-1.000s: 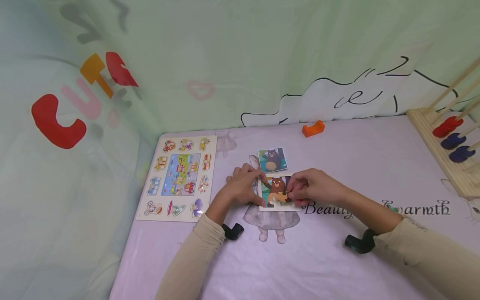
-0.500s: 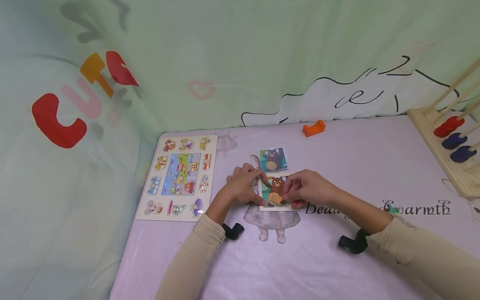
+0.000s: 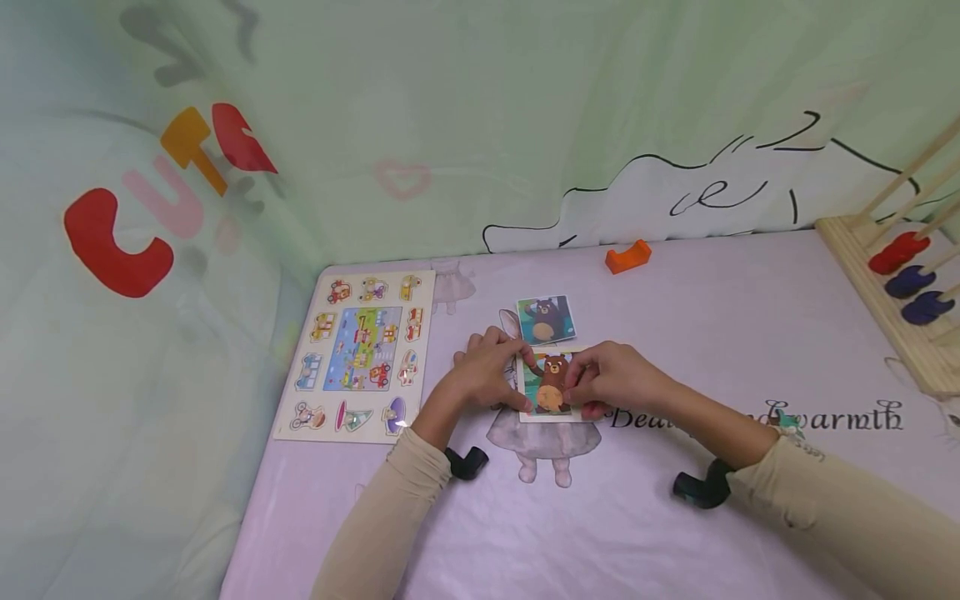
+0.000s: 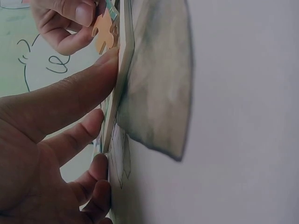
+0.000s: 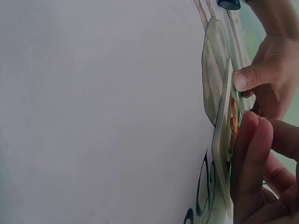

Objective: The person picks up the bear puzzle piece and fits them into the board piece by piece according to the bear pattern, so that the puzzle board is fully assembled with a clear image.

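A small bear jigsaw puzzle (image 3: 550, 387) lies on the cloth in front of me in the head view. My left hand (image 3: 487, 371) rests at its left side, thumb pressing near the lower corner and another finger at the upper one. My right hand (image 3: 611, 379) pinches a jigsaw piece (image 4: 103, 35) at the bear's lower right. Seen from the left wrist, that orange and green piece stands tilted at the board. The right fingers hide part of the picture. Just behind the puzzle lies a bear picture card (image 3: 545, 320).
To the left lies a vehicle peg puzzle board (image 3: 298, 423). An orange block (image 3: 627, 257) sits near the back wall. At the far right stands a wooden bead frame (image 3: 862, 283). Black curved wrist pieces show by the left (image 3: 468, 462) and right cuffs (image 3: 701, 487).
My right hand has moved slightly left with the jigsaw piece, over the bear's lower part. The pale gap at the bear's feet no longer shows. My left hand has stayed put.
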Demonstrator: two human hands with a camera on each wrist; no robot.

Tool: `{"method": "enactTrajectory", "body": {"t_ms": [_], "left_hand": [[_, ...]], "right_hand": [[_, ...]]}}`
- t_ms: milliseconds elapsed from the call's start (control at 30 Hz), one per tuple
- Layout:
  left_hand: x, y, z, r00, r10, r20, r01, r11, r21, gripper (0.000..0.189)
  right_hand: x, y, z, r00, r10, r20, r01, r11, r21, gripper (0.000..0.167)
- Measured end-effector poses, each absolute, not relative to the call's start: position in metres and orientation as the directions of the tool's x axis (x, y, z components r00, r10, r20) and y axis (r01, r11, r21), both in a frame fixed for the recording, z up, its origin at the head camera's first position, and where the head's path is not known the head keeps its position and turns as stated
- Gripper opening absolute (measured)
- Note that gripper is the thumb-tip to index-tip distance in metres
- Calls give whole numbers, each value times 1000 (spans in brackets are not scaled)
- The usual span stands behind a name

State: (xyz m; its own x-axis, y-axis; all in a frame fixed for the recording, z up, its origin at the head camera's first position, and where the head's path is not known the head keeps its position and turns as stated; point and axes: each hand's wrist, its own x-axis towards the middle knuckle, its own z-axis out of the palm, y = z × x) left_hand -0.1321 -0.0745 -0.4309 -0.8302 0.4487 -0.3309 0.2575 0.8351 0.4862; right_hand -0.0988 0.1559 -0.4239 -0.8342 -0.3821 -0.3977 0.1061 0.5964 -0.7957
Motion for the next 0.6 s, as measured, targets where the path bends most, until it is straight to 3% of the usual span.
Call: {"method": "enactTrajectory", "body": {"t_ms": [600], "left_hand": [[-132,-74,-430,-833,441,-335,250,839,483,49]], "right_hand": [[-97,151,-420,-870,-374,-322,-20,679,-734,14]]}}
